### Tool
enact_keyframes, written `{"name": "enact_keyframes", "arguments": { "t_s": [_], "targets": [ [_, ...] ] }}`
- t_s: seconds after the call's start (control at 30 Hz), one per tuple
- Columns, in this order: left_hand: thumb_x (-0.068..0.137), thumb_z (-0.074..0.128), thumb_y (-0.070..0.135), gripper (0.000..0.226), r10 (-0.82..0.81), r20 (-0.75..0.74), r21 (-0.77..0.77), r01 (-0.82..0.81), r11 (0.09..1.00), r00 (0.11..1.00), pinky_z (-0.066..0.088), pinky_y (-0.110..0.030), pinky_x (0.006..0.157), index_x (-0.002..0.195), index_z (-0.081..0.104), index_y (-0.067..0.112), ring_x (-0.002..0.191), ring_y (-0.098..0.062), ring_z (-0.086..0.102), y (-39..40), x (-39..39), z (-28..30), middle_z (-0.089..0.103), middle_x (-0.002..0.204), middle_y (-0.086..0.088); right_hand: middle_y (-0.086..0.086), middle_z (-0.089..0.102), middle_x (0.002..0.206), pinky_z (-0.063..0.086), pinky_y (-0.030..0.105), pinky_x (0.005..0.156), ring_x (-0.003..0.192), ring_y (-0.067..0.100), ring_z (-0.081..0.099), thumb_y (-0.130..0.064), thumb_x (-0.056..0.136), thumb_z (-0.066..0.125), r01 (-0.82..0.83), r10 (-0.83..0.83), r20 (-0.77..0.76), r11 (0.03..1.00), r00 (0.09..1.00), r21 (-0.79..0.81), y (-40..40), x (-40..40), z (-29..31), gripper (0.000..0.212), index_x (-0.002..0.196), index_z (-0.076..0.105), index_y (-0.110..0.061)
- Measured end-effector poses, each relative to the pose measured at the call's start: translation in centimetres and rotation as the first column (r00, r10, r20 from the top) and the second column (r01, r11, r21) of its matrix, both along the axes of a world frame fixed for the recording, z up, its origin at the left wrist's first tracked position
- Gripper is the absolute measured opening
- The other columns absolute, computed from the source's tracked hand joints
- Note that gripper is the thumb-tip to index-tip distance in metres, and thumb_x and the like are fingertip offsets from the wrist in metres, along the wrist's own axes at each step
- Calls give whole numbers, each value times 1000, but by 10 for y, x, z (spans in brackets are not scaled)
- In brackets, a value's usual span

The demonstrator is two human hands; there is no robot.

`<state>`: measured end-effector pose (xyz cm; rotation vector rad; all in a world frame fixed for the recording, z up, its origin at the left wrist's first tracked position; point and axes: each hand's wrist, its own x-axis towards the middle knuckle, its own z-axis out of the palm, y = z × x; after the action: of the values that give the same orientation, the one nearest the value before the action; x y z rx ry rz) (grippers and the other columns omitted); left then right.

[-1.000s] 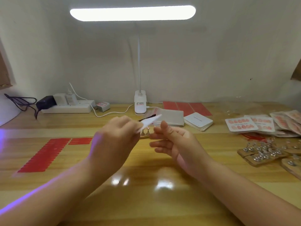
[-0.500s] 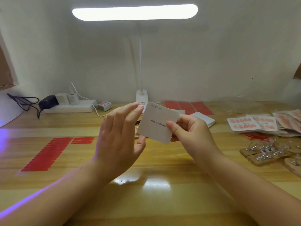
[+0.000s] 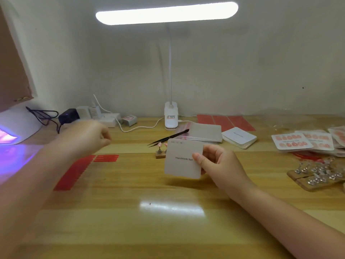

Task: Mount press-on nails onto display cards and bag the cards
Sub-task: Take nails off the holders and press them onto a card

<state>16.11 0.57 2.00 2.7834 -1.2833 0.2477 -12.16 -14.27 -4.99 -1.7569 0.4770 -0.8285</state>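
White card (image 3: 183, 158) in my right hand (image 3: 222, 163), pinched at its right edge between thumb and fingers and held above the counter (image 3: 168, 221), printed face toward me. It carries no nails, so I judge I am at the start of mounting a fresh card. My left hand (image 3: 89, 135) is out to the left over the red strips (image 3: 78, 171), blurred; the fingers look loosely curled, and I cannot tell whether they hold anything.

Next, I think, comes a strip peeled from the red sheet and laid on the card, which calls for a fine fingertip pick and a steady card. Then nails from the small stand (image 3: 161, 151) (tweezers (image 3: 168, 137) lie just behind it). Finished cards (image 3: 291, 142) lie well off to the right, bags (image 3: 203, 134) behind the card.

Half a second ago both hands were on the card at centre; now the left has let go and swung left, and the card sits a little lower.
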Motion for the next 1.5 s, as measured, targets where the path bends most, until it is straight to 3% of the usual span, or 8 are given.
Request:
{"name": "enact_keyframes", "arguments": {
  "t_s": [0.07, 0.23, 0.53, 0.67, 0.77, 1.0, 1.3, 1.5],
  "targets": [
    [83, 65, 46, 22, 59, 121, 190, -82, 978, 991, 52, -30, 81, 103, 70, 37, 95, -11, 61, 1, 13, -16, 67, 101, 13, -6, 74, 97, 59, 27, 72, 90, 8, 70, -13, 93, 61, 1, -1, -39, 1000, 999, -7, 1, 2, -6, 21, 105, 66, -29],
    [78, 65, 63, 65, 33, -178, 392, 40, 919, 983, 47, -30, 94, 135, 50, 34, 110, -13, 60, -2, 22, -32, 55, 134, 9, -4, 72, 82, 56, 25, 67, 80, 7, 69, -20, 91, 65, 110, -134, -142, 980, 981, -166, -2, 3, -12, 28, 116, 61, -31],
    [54, 61, 82, 88, 66, -255, 308, 17, 951, 965, 49, -32, 91, 121, 56, 24, 98, -13, 61, 2, 24, -33, 60, 122, 4, -8, 61, 104, 42, 22, 80, 92, 10, 55, -28, 92, 60, 186, -359, -315, 865, 879, -467, -8, 6, -20, 42, 132, 52, -21],
    [36, 34, 100, 131, 133, -313, 303, -34, 952, 940, 38, -33, 104, 135, 49, 16, 123, -22, 50, 10, 23, -19, 52, 138, -4, -3, 53, 124, 34, 29, 99, 116, 18, 42, -32, 96, 53, 197, -451, -385, 816, 805, -544, -10, 8, -22, 40, 135, 49, -23],
    [7, 29, 106, 153, 269, -329, 436, -107, 894, 905, 38, -33, 103, 127, 58, 16, 116, -21, 54, 13, 15, -8, 59, 127, -1, -1, 46, 127, 29, 28, 99, 119, 19, 35, -32, 98, 49, 202, -485, -419, 804, 768, -560, -8, 8, -22, 40, 137, 46, -26],
    [34, 44, 97, 102, 288, -234, 602, -94, 793, 928, 48, -26, 78, 94, 66, 18, 84, -12, 63, -1, -19, -21, 68, 94, 4, 0, 41, 128, 28, 27, 96, 120, 19, 32, -23, 96, 53, 217, -489, -404, 802, 773, -556, -6, 6, -21, 33, 129, 49, -25],
    [78, 72, 34, 28, 134, -56, 317, -110, 942, 989, 34, -23, 46, 69, 53, 15, 55, -12, 48, 0, -35, 6, 53, 65, 2, -3, 45, 121, 28, 23, 89, 119, 17, 37, -13, 91, 56, 276, -450, -284, 828, 847, -488, -3, 4, -13, 26, 116, 56, -21],
    [91, 56, 43, 22, -110, 150, -171, 136, 976, 982, 50, -35, 62, 87, 54, 21, 71, -27, 61, 7, -90, 30, 62, 75, -1, -11, 63, 90, 46, 15, 69, 79, 0, 57, -24, 91, 63, 168, -168, 19, 957, 986, -238, 19, 0, 22, 3, 92, 63, -26]
  ]
}}
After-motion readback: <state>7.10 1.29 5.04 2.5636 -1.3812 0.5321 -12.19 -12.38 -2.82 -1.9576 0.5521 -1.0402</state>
